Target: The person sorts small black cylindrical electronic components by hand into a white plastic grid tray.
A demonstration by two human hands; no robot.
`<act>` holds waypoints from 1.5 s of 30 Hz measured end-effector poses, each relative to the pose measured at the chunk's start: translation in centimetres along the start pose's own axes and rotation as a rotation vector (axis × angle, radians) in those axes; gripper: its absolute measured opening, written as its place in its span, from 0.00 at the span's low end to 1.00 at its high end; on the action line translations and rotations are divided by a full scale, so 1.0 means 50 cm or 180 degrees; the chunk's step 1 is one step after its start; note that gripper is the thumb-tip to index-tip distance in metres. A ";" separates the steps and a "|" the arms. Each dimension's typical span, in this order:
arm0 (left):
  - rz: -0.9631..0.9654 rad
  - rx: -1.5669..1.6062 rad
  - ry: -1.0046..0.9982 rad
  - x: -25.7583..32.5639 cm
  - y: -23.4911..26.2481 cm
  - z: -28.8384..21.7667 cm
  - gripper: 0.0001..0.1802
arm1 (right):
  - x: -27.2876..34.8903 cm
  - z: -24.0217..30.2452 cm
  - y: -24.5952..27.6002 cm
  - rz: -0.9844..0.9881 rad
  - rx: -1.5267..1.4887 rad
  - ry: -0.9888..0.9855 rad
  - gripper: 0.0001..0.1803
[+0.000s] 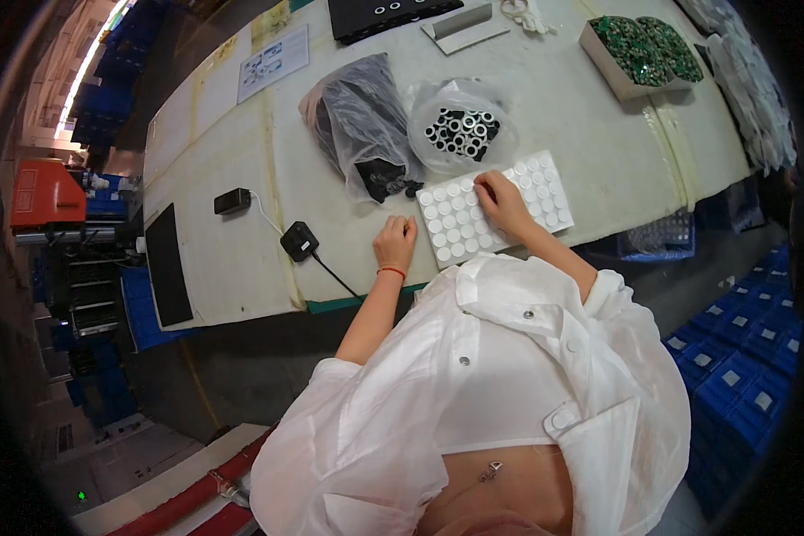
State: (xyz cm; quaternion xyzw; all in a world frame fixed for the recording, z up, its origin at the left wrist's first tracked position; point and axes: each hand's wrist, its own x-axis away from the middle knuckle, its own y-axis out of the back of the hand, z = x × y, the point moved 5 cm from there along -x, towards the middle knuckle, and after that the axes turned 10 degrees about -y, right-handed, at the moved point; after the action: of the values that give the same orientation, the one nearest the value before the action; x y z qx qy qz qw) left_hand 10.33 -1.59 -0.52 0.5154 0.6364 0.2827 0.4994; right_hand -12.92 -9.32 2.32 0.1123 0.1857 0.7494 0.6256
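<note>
Right hand (502,204) lying flat on white tray (495,209), fingers spread loosely over round caps, clamped on nothing. Left hand (395,243) loosely curled on table (590,134), just left of tray's short edge; long axis running up-right.

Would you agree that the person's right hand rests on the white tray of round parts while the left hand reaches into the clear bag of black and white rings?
Not quite. In the head view the right hand does rest on the white tray, but the left hand lies on the table beside the tray, not in the clear bag of rings.
</note>
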 end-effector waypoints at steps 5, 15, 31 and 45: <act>-0.0230 0.0086 0.0006 -0.008 -0.004 0.024 0.16 | -0.006 -0.011 -0.004 0.0155 -0.0253 -0.0627 0.07; 0.0079 0.5036 0.3393 0.001 -0.046 -0.014 0.09 | 0.025 -0.005 -0.020 0.0768 -0.0358 -0.0506 0.06; 0.0137 0.4888 0.2776 -0.001 -0.009 -0.070 0.11 | 0.062 0.033 -0.033 0.1098 0.0799 0.0874 0.08; 0.0783 0.3710 0.2353 0.101 -0.008 -0.105 0.17 | 0.141 0.054 -0.017 0.2817 0.0979 0.0610 0.12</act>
State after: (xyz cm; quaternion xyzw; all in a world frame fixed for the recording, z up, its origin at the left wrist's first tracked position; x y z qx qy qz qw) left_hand 5.47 3.85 -0.82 0.6375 0.7494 0.1067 -0.1432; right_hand -12.41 -1.93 3.94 0.2022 0.2857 0.9146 0.2026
